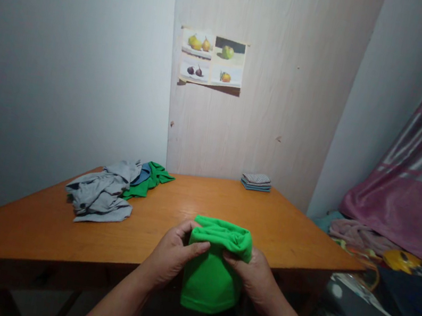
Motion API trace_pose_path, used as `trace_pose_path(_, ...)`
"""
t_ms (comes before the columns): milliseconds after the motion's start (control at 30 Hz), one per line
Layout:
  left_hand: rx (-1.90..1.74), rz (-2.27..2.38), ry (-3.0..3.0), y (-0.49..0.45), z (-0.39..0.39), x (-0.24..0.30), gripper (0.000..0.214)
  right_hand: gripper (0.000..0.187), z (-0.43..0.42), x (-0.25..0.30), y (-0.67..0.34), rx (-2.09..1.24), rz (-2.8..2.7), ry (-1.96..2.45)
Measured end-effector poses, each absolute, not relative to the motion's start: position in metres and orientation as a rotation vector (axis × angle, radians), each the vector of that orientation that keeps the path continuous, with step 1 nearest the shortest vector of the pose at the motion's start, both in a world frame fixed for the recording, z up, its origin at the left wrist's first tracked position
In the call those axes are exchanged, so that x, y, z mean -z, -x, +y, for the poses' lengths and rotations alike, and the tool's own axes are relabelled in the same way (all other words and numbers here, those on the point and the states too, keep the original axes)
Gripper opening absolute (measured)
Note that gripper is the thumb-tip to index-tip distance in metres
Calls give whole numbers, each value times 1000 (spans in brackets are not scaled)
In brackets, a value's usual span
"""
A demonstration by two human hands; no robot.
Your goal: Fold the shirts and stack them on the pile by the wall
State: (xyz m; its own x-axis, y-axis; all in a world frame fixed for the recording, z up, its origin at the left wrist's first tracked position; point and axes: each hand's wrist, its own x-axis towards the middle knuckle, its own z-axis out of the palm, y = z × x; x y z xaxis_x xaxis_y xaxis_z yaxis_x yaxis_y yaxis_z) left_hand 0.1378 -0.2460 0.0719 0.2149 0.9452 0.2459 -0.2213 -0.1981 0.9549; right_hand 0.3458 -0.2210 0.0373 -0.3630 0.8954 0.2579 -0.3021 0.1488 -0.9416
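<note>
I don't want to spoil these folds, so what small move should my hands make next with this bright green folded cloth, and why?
I'd probably press the bunched upper rim of the bright green folded cloth flatter with both thumbs: it looks puffy and creased, while the front panel below is smoother, and your left hand and right hand hold its two sides.

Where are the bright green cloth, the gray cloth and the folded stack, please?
Bright green cloth point(213, 272): head view, middle of its smooth front.
Gray cloth point(106, 191): head view, middle of its crumpled surface.
Folded stack point(256, 182): head view, middle of its near side.
</note>
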Motion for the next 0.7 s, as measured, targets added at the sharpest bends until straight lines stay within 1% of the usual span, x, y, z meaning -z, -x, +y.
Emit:
trace_pose_path(133, -1446, 880, -1486, -145, -242, -68, 26, 48, -224, -35, -341, -1398, -1314, 671)
trace_pose_path(233, -1459, 918, -1575, -147, -242, -68, 24, 52, -224, -38, -342, -1362, -1359, 677)
trace_pose_path(333, -1421, 886, -1606, -146, -244, -70, 22, 64, -224, -45, -353, -1233, -1474, 735)
trace_pose_path(400, -1390, 873, -1631, -144, -246, -71, 21, 75, -225, -51, -364, -1074, -1541, 794)
trace_pose_path(433, -1374, 876, -1651, -144, -247, -71, 21, 77, -226, -55, -369, -978, -1577, 810)
trace_pose_path(467, -1358, 884, -1676, -143, -247, -72, 21, 75, -228, -59, -374, -881, -1624, 818)
trace_pose_path(500, -1347, 896, -1701, -143, -248, -72, 20, 68, -230, -63, -378, -793, -1681, 818)
trace_pose_path(600, -1326, 931, -1789, -141, -249, -72, 19, 39, -237, -77, -385, -658, -1860, 807)
trace_pose_path(633, -1315, 933, -1826, -141, -249, -72, 19, 33, -239, -82, -386, -654, -1919, 809)
trace_pose_path(700, -1284, 920, -1907, -141, -250, -72, 17, 31, -243, -91, -386, -661, -2014, 816)
